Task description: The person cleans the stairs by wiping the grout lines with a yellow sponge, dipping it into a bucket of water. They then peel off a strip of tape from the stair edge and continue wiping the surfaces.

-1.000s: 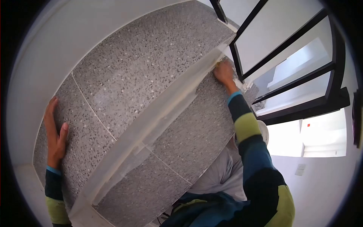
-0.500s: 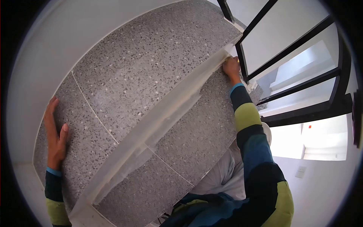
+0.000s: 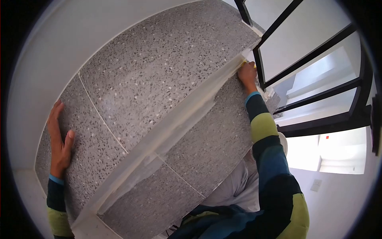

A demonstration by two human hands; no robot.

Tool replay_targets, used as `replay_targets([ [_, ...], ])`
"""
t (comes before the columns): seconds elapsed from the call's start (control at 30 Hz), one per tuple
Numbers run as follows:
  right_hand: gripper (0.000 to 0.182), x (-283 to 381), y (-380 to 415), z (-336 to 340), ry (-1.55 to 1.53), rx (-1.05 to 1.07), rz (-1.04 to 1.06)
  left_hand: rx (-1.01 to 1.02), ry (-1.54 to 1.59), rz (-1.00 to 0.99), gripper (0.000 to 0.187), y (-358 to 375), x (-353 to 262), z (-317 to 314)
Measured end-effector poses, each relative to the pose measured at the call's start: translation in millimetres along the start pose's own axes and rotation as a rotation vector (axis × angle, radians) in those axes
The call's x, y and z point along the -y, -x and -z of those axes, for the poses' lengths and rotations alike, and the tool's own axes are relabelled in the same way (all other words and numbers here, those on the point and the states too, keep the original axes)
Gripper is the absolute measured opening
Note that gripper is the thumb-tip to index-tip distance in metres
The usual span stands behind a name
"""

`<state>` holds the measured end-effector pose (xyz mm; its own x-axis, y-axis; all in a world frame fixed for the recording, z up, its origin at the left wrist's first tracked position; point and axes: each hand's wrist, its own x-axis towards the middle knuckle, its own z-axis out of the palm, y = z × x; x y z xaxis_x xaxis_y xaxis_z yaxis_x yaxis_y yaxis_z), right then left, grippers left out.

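Observation:
My left hand [image 3: 60,139] rests on the speckled grey stone step [image 3: 131,91] beside the curved white wall, fingers stretched and thumb apart. My right hand [image 3: 248,75] is at the far right end of the pale riser strip [image 3: 171,115], near the foot of the black railing. Its fingers are closed round a small yellow-handled tool [image 3: 244,61]; most of it is hidden, so its exact kind cannot be told. Whitish, translucent smears spread from the riser onto the lower step [image 3: 207,135].
A black metal railing [image 3: 318,49] rises at the right. The white wall [image 3: 43,59] curves round the left and back of the steps. My knee in grey trousers [image 3: 234,183] is at the lower step's front edge. A wall switch [image 3: 316,185] is at lower right.
My right hand has shifted slightly along the riser's end, and more of the yellow tool shows. The view has moved a little. My left hand stays in place on the step.

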<state>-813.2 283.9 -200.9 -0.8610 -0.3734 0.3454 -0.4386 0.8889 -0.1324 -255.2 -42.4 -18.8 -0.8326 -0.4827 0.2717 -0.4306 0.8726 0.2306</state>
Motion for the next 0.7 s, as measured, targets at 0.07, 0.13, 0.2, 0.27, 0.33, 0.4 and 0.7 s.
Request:
replay_targets([
  [0.07,0.025,-6.1,-4.2,2.5,0.066,0.032,0.136,-0.008,0.001,-0.009,0.074,-1.2,0.2,-2.9],
  [0.13,0.026,-10.0,6.0,8.9,0.179,0.052,0.282,-0.026,0.025,-0.015,0.074,-0.6,-0.3,-2.1],
  [0.2,0.023,-10.8,17.4,10.7,-0.039,0.166,0.204,-0.029,0.01,-0.002,0.074,0.2,-2.4,0.0],
  [0.27,0.026,-9.5,21.0,19.0,-0.127,0.137,0.232,-0.025,-0.005,0.009,0.074,0.2,-4.4,2.2],
  [0.33,0.033,1.1,24.6,29.2,-0.18,-0.054,-0.001,-0.028,0.013,0.002,0.074,0.7,-7.0,3.7],
  [0.4,0.036,11.2,25.7,29.0,-0.115,-0.089,-0.021,-0.02,0.005,0.005,0.073,0.0,-9.2,5.5],
  [0.7,0.036,-8.4,-5.3,7.1,0.108,0.149,0.132,0.0,-0.01,-0.041,0.072,-1.7,2.3,-1.6],
])
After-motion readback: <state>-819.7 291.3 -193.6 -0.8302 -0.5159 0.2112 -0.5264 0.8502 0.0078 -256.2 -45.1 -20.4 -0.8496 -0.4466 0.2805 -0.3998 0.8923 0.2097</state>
